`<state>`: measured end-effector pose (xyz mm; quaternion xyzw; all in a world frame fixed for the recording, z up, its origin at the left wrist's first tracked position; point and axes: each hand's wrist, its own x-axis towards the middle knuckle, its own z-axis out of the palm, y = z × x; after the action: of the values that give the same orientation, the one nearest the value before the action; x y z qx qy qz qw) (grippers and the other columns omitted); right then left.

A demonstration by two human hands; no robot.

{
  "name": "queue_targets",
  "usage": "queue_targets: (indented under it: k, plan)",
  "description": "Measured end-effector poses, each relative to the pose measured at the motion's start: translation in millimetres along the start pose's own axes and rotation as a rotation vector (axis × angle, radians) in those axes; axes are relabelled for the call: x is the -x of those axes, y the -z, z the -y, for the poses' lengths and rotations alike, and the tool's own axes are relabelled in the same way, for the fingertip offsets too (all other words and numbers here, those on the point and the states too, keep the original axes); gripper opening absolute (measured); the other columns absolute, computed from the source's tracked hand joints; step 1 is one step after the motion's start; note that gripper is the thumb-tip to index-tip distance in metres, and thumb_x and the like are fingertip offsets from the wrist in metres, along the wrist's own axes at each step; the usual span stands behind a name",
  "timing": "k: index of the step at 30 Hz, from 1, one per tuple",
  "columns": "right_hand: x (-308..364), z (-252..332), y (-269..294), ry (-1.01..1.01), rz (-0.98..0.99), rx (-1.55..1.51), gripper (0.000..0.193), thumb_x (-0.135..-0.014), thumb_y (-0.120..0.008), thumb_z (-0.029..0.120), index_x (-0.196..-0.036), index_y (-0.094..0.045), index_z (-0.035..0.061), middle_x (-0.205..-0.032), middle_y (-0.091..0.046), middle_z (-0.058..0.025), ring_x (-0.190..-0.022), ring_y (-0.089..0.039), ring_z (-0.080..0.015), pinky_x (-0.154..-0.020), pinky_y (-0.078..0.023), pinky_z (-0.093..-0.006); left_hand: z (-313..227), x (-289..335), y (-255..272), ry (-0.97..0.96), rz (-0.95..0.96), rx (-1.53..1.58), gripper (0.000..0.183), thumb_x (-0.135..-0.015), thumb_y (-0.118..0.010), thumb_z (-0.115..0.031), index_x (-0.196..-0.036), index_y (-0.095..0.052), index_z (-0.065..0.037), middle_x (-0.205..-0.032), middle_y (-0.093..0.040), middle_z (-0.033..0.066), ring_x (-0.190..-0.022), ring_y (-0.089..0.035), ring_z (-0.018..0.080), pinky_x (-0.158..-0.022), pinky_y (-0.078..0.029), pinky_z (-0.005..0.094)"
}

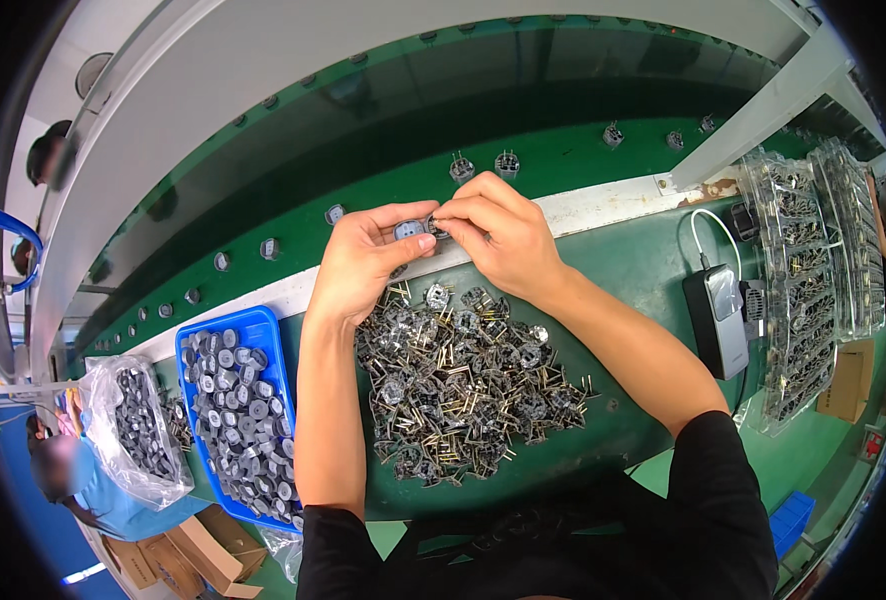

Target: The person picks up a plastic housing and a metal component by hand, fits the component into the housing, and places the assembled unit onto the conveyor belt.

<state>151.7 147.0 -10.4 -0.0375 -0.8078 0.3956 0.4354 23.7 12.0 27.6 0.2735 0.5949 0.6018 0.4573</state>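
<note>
Above the near edge of the white rail, my left hand (pixel 363 258) pinches a grey round plastic housing (pixel 409 230) between thumb and fingers. Against its right side, my right hand (pixel 503 238) closes thumb and fingertips on a small dark part (pixel 439 228), largely covered by the fingers, so its exact kind is hard to make out. Both hands nearly touch. Just below them spreads a large heap of plug inserts (pixel 453 385) with brass pins and clear and black plastic. To the left, a blue tray (pixel 285 355) holds many loose grey housings (pixel 238 400).
Beyond the white rail (pixel 593 205), a green conveyor carries spaced plug pieces (pixel 462 168). At right lie a black-and-grey power bank (pixel 718 325) with a white cable and clear trays (pixel 798 290) of parts. A plastic bag (pixel 148 430) of dark housings and another person sit at left.
</note>
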Motion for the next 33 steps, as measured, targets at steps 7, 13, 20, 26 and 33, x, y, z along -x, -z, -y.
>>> queue_targets:
  k: [7,13,20,26,33]
  plan:
    - [-5,-3,3,-0.666,0.114,-0.501,0.017,-0.084,-0.075,0.014,-0.093,-0.069,0.0007,-0.08,-0.063,-0.0039,-0.067,-0.06,-0.0111,-0.061,-0.049,-0.026,-5,-2,-7,-0.108,-0.101,-0.033,0.034,-0.084,-0.069,0.004,-0.118,-0.063,0.007,-0.102,-0.07,0.0122,-0.091,-0.067,0.0144,-0.085,-0.053,0.0263]
    - [-31,-58,57,-0.346,-0.101,0.266,0.021,-0.084,-0.074,0.017,-0.096,-0.072,-0.0004,-0.086,-0.066,-0.0098,-0.073,-0.063,-0.016,-0.067,-0.05,-0.0292,-9,0,12,-0.144,-0.354,-0.108,0.023,-0.089,-0.064,-0.002,-0.11,-0.068,0.007,-0.1,-0.07,0.0132,-0.089,-0.067,0.0181,-0.089,-0.052,0.0305]
    - [-26,-94,110,-0.688,0.007,0.892,0.045,-0.085,-0.067,0.041,-0.113,-0.07,0.0049,-0.096,-0.067,-0.0117,-0.094,-0.062,-0.0303,-0.086,-0.037,-0.043,-10,-3,24,-0.182,-0.281,0.193,0.025,-0.094,-0.058,-0.006,-0.112,-0.065,0.009,-0.099,-0.068,0.0131,-0.098,-0.067,0.0265,-0.094,-0.05,0.0333]
    - [-28,-69,83,-0.229,-0.233,0.959,0.049,-0.079,-0.066,0.025,-0.125,-0.061,0.009,-0.113,-0.053,-0.013,-0.106,-0.048,-0.0331,-0.089,-0.037,-0.0459,-7,-3,12,-0.114,-0.324,0.218,0.025,-0.093,-0.06,-0.006,-0.114,-0.065,0.008,-0.091,-0.066,0.0087,-0.093,-0.068,0.0214,-0.077,-0.054,0.0267]
    - [-21,-35,38,0.087,-0.001,0.528,0.031,-0.077,-0.064,0.007,-0.108,-0.068,0.011,-0.099,-0.056,-0.0067,-0.094,-0.049,-0.0288,-0.082,-0.039,-0.0404,-22,17,28,0.107,-0.197,-0.946,0.042,-0.077,-0.075,-0.031,-0.107,-0.07,-0.002,-0.089,-0.069,0.0132,-0.084,-0.068,0.0247,-0.076,-0.052,0.0347]
